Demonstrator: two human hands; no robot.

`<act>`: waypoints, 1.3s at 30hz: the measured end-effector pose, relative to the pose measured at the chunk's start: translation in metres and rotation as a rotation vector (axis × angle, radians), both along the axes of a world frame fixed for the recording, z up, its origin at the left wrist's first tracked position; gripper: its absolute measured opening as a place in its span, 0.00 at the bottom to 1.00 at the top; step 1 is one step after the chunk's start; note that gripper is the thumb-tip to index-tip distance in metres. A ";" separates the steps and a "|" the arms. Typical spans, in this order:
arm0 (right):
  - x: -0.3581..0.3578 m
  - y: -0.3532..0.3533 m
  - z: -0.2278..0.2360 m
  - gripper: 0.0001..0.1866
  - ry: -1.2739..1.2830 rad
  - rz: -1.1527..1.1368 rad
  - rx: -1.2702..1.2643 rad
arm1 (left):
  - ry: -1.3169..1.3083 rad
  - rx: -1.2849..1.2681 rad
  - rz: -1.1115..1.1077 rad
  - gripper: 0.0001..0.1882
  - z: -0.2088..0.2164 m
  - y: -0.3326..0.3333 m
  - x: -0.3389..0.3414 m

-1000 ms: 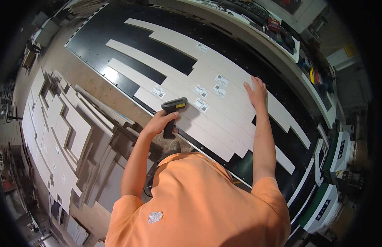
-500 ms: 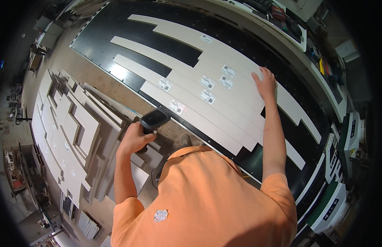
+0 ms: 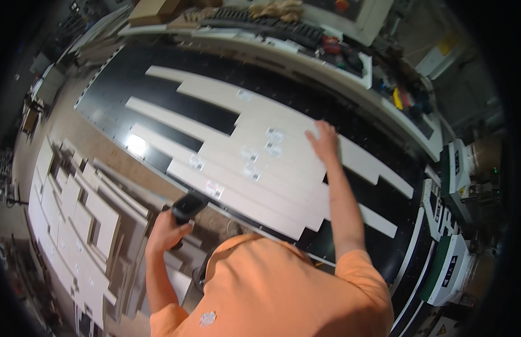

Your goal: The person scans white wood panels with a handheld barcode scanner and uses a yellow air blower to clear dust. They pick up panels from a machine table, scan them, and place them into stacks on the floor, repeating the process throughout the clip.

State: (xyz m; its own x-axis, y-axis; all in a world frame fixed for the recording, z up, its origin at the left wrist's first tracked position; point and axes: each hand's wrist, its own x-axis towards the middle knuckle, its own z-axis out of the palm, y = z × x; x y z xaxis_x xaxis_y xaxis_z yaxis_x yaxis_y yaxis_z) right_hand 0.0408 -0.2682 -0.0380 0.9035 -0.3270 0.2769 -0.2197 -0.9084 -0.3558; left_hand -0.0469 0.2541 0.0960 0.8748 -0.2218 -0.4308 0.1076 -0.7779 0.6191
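Scanner (image 3: 188,208), black: sitting in the left hand (image 3: 166,231), whose fingers are wrapping its handle, just beside the near edge of the black table (image 3: 115,89). Boards (image 3: 280,177), pale: lying side by side on the table, several bearing white labels (image 3: 251,172). Right hand (image 3: 326,144): resting, fingers spread, on the boards toward the table's far side.

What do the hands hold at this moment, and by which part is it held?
The left hand holds a dark handheld scanner by its handle. The right hand rests on the pale boards; no grip is visible there.
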 end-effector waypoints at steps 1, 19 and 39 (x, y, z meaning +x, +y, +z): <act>0.000 0.000 -0.001 0.30 -0.027 -0.004 -0.015 | -0.003 -0.069 0.013 0.22 0.000 -0.001 0.001; -0.006 0.009 0.013 0.27 -0.126 0.062 0.078 | 0.016 -0.085 0.053 0.13 0.001 0.009 0.001; 0.147 -0.101 0.184 0.24 -0.155 -0.217 -0.086 | 0.054 -0.061 -0.145 0.21 -0.049 -0.069 -0.029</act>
State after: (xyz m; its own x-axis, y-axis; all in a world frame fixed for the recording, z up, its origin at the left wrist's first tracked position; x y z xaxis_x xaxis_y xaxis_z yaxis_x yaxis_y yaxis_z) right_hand 0.1875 -0.3696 0.1463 0.7598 -0.4771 0.4417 -0.3612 -0.8746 -0.3235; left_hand -0.0763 0.1851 0.0467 0.8077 -0.3711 -0.4581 0.0314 -0.7488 0.6620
